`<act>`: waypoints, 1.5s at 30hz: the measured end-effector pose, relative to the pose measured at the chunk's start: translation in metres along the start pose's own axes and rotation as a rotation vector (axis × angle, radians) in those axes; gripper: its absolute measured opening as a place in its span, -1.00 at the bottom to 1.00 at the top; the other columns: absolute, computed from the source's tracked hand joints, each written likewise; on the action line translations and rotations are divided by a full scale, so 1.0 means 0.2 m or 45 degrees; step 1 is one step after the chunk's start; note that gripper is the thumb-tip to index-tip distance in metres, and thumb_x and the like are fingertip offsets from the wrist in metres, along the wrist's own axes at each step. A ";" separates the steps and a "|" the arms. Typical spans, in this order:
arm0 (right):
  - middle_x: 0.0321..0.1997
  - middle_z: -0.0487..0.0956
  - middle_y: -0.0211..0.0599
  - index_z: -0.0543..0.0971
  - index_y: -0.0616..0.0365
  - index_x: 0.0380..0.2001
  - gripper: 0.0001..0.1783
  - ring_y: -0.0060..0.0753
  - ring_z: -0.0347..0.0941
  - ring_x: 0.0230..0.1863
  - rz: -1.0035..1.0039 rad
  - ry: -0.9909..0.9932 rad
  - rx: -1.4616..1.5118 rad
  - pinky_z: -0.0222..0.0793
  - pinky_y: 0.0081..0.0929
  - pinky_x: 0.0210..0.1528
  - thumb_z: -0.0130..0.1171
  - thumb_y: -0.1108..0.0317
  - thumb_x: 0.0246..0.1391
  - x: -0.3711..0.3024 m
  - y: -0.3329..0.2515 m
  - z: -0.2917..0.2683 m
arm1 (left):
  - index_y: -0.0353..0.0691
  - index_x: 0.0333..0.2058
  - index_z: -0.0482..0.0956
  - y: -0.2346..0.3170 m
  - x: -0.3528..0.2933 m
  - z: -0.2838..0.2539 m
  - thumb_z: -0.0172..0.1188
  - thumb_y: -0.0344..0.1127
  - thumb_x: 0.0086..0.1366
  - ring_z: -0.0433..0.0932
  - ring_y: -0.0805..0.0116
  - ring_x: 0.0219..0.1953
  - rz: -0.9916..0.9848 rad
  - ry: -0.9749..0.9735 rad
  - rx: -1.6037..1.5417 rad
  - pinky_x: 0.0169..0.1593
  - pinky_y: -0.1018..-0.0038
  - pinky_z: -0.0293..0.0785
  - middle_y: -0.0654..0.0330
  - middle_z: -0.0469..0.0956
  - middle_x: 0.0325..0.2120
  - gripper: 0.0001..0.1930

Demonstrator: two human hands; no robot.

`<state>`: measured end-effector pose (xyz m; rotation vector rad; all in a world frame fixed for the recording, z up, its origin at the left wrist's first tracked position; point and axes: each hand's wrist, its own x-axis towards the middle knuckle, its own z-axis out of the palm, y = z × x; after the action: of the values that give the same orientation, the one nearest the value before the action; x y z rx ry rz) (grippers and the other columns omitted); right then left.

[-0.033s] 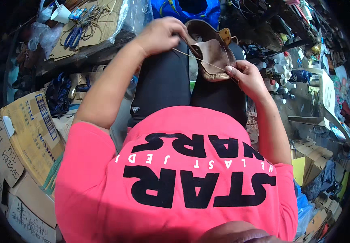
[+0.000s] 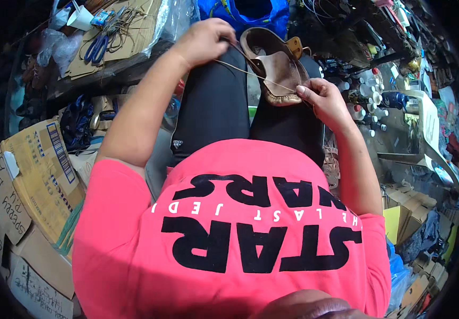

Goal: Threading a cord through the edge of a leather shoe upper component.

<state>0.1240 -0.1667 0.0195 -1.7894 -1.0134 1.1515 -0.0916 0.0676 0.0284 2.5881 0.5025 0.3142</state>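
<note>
A brown leather moccasin [image 2: 281,66] rests across my thighs near the knees, its gathered toe seam facing me. From its front a thin tan cord [image 2: 235,68] stretches left, drawn nearly straight, to my left hand [image 2: 205,42]. That hand is closed on the cord beyond the left side of the shoe; its fingertips are slightly blurred. My right hand [image 2: 325,101] sits at the right of the toe, thumb and forefinger pinched on the cord against the leather. A lighter tan leather tab [image 2: 295,47] sticks up at the shoe's far right side.
A blue bag [image 2: 245,13] stands just past my knees. To the left, blue-handled scissors [image 2: 97,49] and loose cords lie on cardboard [image 2: 139,32]. Several bottles [image 2: 368,95] and a white plastic chair [image 2: 426,127] are at right. Cardboard boxes [image 2: 43,165] crowd the near left.
My left hand has moved slightly left and away from the shoe, with more cord showing between it and the toe. My right hand and the moccasin have hardly moved.
</note>
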 end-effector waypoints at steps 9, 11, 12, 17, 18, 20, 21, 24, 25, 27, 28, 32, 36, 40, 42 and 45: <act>-0.39 0.41 -0.50 0.51 0.30 -0.45 -0.74 -0.67 0.29 -0.34 -0.180 -0.255 -0.437 0.25 -0.63 -0.28 0.20 0.28 0.11 0.08 -0.03 -0.11 | -0.13 -0.34 0.51 0.51 -0.10 0.27 0.24 -0.08 0.08 0.57 0.16 -0.33 0.329 -0.031 0.085 -0.26 0.26 0.51 0.16 0.52 -0.37 -0.72; -0.38 0.41 -0.51 0.51 0.30 -0.44 -0.75 -0.67 0.29 -0.32 -0.126 -0.299 -0.455 0.25 -0.62 -0.25 0.21 0.29 0.10 0.09 -0.06 -0.10 | -0.13 -0.36 0.50 0.55 -0.13 0.36 0.28 -0.06 0.04 0.56 0.23 -0.39 0.407 0.023 0.128 -0.31 0.33 0.46 0.18 0.49 -0.45 -0.69; -0.40 0.41 -0.51 0.51 0.29 -0.44 -0.76 -0.68 0.29 -0.34 -0.153 -0.270 -0.403 0.26 -0.62 -0.27 0.21 0.28 0.10 0.08 -0.07 -0.08 | -0.13 -0.40 0.44 0.55 -0.15 0.38 0.28 -0.10 0.05 0.50 0.21 -0.46 0.415 0.102 0.061 -0.32 0.35 0.38 0.19 0.40 -0.51 -0.71; -0.61 0.39 -0.53 0.53 0.27 -0.50 -0.70 -0.72 0.21 -0.51 -0.141 -0.030 -0.240 0.21 -0.61 -0.46 0.27 0.21 0.05 0.01 -0.06 -0.09 | -0.12 -0.40 0.44 0.53 -0.17 0.41 0.29 -0.14 0.05 0.50 0.25 -0.47 0.425 0.155 0.056 -0.34 0.37 0.34 0.21 0.40 -0.51 -0.74; -0.62 0.36 -0.53 0.50 0.27 -0.52 -0.69 -0.71 0.17 -0.52 -0.091 -0.083 -0.277 0.17 -0.59 -0.50 0.23 0.22 0.08 -0.03 -0.10 -0.09 | -0.11 -0.39 0.43 0.53 -0.17 0.42 0.29 -0.15 0.05 0.51 0.26 -0.47 0.419 0.137 0.070 -0.35 0.37 0.33 0.22 0.40 -0.51 -0.74; -0.63 0.35 -0.53 0.50 0.28 -0.51 -0.70 -0.71 0.16 -0.52 -0.114 -0.154 -0.338 0.16 -0.58 -0.51 0.21 0.24 0.09 -0.02 -0.09 -0.09 | -0.11 -0.39 0.44 0.52 -0.17 0.42 0.29 -0.16 0.05 0.51 0.27 -0.47 0.432 0.141 0.072 -0.35 0.37 0.33 0.22 0.40 -0.52 -0.74; -0.64 0.33 -0.52 0.49 0.29 -0.51 -0.71 -0.70 0.15 -0.53 -0.140 -0.224 -0.398 0.15 -0.56 -0.51 0.18 0.25 0.10 -0.03 -0.10 -0.08 | -0.11 -0.38 0.44 0.52 -0.17 0.42 0.29 -0.16 0.05 0.51 0.28 -0.46 0.447 0.147 0.077 -0.35 0.38 0.32 0.23 0.40 -0.52 -0.75; -0.62 0.27 -0.55 0.41 0.29 -0.55 -0.72 -0.69 0.12 -0.53 -0.143 -0.289 -0.569 0.10 -0.55 -0.52 0.14 0.31 0.12 -0.07 -0.15 -0.11 | -0.11 -0.36 0.45 0.53 -0.17 0.40 0.28 -0.15 0.05 0.51 0.29 -0.46 0.452 0.124 0.080 -0.34 0.39 0.32 0.23 0.40 -0.51 -0.74; -0.59 0.22 -0.59 0.34 0.26 -0.61 -0.68 -0.69 0.10 -0.53 -0.232 -0.317 -0.680 0.06 -0.56 -0.52 0.14 0.32 0.12 -0.08 -0.15 -0.12 | -0.11 -0.36 0.45 0.53 -0.17 0.40 0.28 -0.15 0.05 0.51 0.29 -0.46 0.453 0.125 0.077 -0.34 0.39 0.32 0.23 0.40 -0.51 -0.74; -0.61 0.22 -0.56 0.36 0.27 -0.61 -0.70 -0.67 0.10 -0.54 -0.275 -0.291 -0.666 0.08 -0.54 -0.53 0.12 0.33 0.12 -0.11 -0.14 -0.14 | -0.11 -0.34 0.46 0.53 -0.17 0.40 0.27 -0.16 0.06 0.51 0.29 -0.46 0.452 0.098 0.107 -0.34 0.40 0.32 0.24 0.40 -0.51 -0.74; -0.64 0.23 -0.54 0.37 0.28 -0.60 -0.71 -0.64 0.10 -0.56 -0.315 -0.263 -0.649 0.10 -0.52 -0.53 0.10 0.35 0.11 -0.14 -0.13 -0.15 | -0.11 -0.34 0.46 0.53 -0.17 0.40 0.27 -0.16 0.06 0.51 0.29 -0.46 0.452 0.100 0.106 -0.34 0.40 0.32 0.24 0.40 -0.51 -0.74; -0.62 0.20 -0.60 0.33 0.22 -0.64 -0.68 -0.72 0.09 -0.52 -0.048 -0.062 -0.174 0.05 -0.59 -0.50 0.16 0.36 0.09 -0.33 -0.17 -0.28 | -0.17 -0.34 0.50 0.49 -0.16 0.34 0.27 -0.12 0.08 0.53 0.21 -0.42 0.378 0.043 -0.067 -0.31 0.35 0.38 0.19 0.47 -0.48 -0.72; -0.55 0.31 -0.55 0.53 0.21 -0.44 -0.90 -0.71 0.23 -0.46 -0.223 0.028 -0.280 0.15 -0.65 -0.41 0.21 0.42 0.06 -0.33 -0.16 -0.24 | -0.19 -0.28 0.61 0.40 -0.07 0.27 0.26 -0.35 0.10 0.56 0.20 -0.24 0.248 -0.009 -0.537 -0.12 0.41 0.45 0.13 0.55 -0.33 -0.82; -0.44 0.41 -0.39 0.62 0.15 -0.23 -0.79 -0.59 0.36 -0.42 -0.292 0.020 -0.495 0.29 -0.61 -0.35 0.20 0.53 0.00 -0.23 -0.18 -0.14 | -0.05 -0.22 0.65 0.35 0.06 0.30 0.28 -0.49 0.04 0.50 0.24 -0.16 0.335 0.002 -0.544 -0.07 0.44 0.45 0.19 0.49 -0.25 -0.72; -0.44 0.42 -0.36 0.63 0.15 -0.24 -0.79 -0.57 0.38 -0.42 -0.266 0.025 -0.516 0.30 -0.60 -0.36 0.20 0.53 -0.01 -0.19 -0.18 -0.12 | -0.03 -0.28 0.67 0.35 0.09 0.32 0.33 -0.45 0.00 0.46 0.27 -0.15 0.385 -0.071 -0.519 -0.06 0.45 0.44 0.23 0.44 -0.25 -0.75; -0.45 0.43 -0.33 0.63 0.15 -0.26 -0.80 -0.53 0.40 -0.42 -0.183 0.005 -0.605 0.31 -0.58 -0.37 0.19 0.52 -0.01 -0.16 -0.22 -0.11 | -0.02 -0.30 0.68 0.34 0.11 0.34 0.35 -0.44 -0.02 0.47 0.28 -0.16 0.351 -0.092 -0.547 -0.07 0.45 0.43 0.24 0.43 -0.27 -0.75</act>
<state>0.1261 -0.1820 0.0750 -2.0338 -1.4796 0.8643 -0.0317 -0.0071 0.0068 2.2328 0.0394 0.3728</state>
